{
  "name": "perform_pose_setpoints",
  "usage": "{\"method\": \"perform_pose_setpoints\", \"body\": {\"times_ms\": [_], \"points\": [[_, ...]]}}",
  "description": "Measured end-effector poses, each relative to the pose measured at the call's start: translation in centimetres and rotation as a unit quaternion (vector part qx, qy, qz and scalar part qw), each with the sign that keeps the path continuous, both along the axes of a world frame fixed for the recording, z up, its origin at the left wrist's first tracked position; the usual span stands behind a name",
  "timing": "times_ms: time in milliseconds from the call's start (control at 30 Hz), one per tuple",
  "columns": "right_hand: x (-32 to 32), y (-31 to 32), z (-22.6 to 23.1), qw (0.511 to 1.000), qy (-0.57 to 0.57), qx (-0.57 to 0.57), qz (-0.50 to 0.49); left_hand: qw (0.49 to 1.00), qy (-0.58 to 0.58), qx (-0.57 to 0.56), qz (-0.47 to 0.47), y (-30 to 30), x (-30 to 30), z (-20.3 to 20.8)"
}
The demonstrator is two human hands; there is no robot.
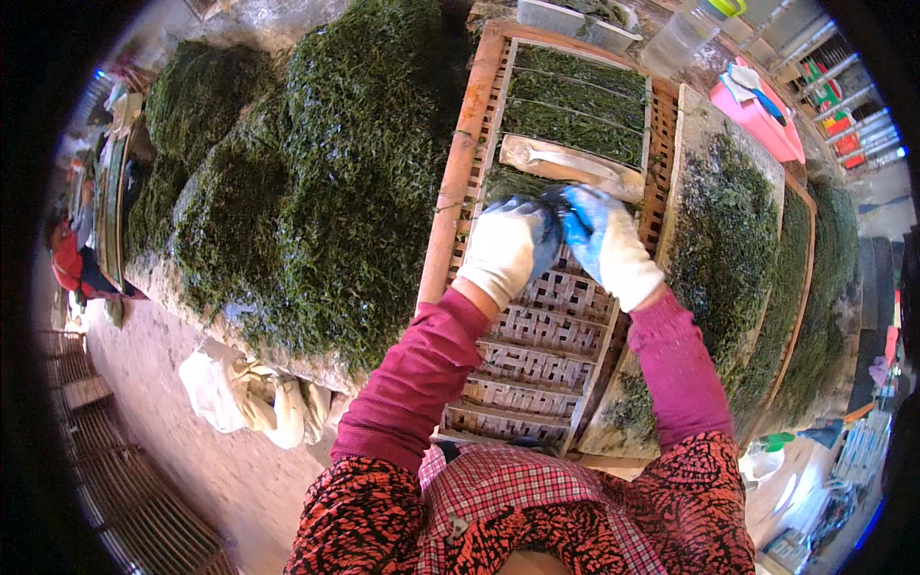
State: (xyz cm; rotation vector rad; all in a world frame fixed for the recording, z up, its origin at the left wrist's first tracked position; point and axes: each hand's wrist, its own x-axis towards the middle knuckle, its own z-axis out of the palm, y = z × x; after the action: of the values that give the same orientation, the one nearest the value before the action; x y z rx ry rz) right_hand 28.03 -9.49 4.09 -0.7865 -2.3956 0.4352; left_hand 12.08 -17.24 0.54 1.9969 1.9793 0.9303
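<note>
While a big green heap (355, 182) rises left of the rack (529, 359), a leaf-covered board (695, 120) lies along the rack's right side. Greens (575, 99) fill the rack's far end. Over the rack's middle, the left hand (513, 240) and right hand (606, 240), both gloved, are close together; I can't tell whether they pinch anything. Toward the greens, a wooden bar (565, 168) lies across the rack.

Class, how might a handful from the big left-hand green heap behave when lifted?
The green heap is probably floppy, as it looks stringy and slumps into rounded mounds. It may be slippery, since small glints suggest wetness. A handful may trail loose bits, as the edges look ragged.
</note>
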Motion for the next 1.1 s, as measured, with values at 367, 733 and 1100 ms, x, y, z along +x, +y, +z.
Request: {"method": "perform_pose_setpoints", "body": {"times_ms": [367,733,1100], "points": [[-0.8,1.5,3.2,0.984,0.045,0.031,-0.167,0.987,0.142,0.051,0.046,-1.9,-4.5,-3.0],[0.5,1.9,3.7,0.985,-0.134,-0.050,-0.095,0.984,0.081,0.090,0.128,-2.8,-4.1,-3.4],[-1.4,1.9,1.6,0.963,-0.225,-0.108,-0.104,0.982,0.073,0.117,0.132,-2.5,-4.0,-2.7]]}}
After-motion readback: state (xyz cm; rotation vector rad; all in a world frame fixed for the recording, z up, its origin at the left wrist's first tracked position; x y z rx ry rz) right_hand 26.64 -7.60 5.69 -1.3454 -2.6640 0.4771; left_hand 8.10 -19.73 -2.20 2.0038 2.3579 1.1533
